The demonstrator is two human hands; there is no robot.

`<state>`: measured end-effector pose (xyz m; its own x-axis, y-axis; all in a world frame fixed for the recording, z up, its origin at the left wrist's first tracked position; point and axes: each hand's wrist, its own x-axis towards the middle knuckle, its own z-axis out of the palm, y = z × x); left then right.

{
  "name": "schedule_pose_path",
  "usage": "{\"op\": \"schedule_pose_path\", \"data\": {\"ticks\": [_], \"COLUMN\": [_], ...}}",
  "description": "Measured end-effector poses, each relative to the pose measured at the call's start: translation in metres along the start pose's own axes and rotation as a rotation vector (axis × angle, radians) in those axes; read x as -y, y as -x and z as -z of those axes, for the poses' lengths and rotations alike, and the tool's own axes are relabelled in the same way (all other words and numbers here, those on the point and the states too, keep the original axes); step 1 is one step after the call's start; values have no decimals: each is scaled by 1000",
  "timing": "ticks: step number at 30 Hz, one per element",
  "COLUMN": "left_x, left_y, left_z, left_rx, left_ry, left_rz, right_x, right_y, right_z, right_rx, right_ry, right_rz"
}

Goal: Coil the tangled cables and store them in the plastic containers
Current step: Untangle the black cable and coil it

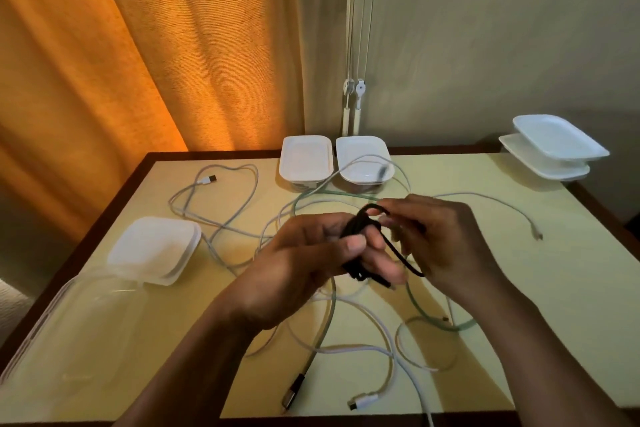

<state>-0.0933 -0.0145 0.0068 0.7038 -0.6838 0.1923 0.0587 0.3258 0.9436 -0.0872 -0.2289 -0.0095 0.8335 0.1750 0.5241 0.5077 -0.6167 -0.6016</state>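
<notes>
Head view, middle: left hand (301, 263) is gripping the coiled black cable (364, 224); right hand (443, 236) is pinching it; wrapping snugly seems best.

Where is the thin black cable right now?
Centre of the head view, above the table: the thin black cable is wound around the left hand, with the right hand pinching its top loop.

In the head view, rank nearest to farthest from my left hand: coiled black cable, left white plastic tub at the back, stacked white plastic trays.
1. Coiled black cable: in the grip of the left hand.
2. Left white plastic tub: back edge, centre.
3. Stacked white plastic trays: far right corner.
</notes>
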Motion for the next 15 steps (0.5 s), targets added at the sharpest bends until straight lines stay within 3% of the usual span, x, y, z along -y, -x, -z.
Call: {"op": "schedule_pose_path", "data": {"ticks": [5, 8, 12, 14, 15], "left_x": [0, -1, -3, -3, -3], "left_y": [-7, -12, -18, -20, -22], "left_z": [-7, -10, -16, -19, -19], "left_rx": [-239, -395, -527, -544, -547], "left_ry": [419, 344, 181, 83, 61], "left_rz": [-253, -318, -353, -364, -358], "right_x": [13, 23, 36, 43, 48], "right_y": [5, 6, 10, 11, 11], "right_z": [-7, -11, -14, -15, -15], "right_rx": [182, 206, 90, 19, -13], "right_ry": [8, 117, 126, -107, -345], "right_rz": [-191, -197, -217, -354, -455]}}
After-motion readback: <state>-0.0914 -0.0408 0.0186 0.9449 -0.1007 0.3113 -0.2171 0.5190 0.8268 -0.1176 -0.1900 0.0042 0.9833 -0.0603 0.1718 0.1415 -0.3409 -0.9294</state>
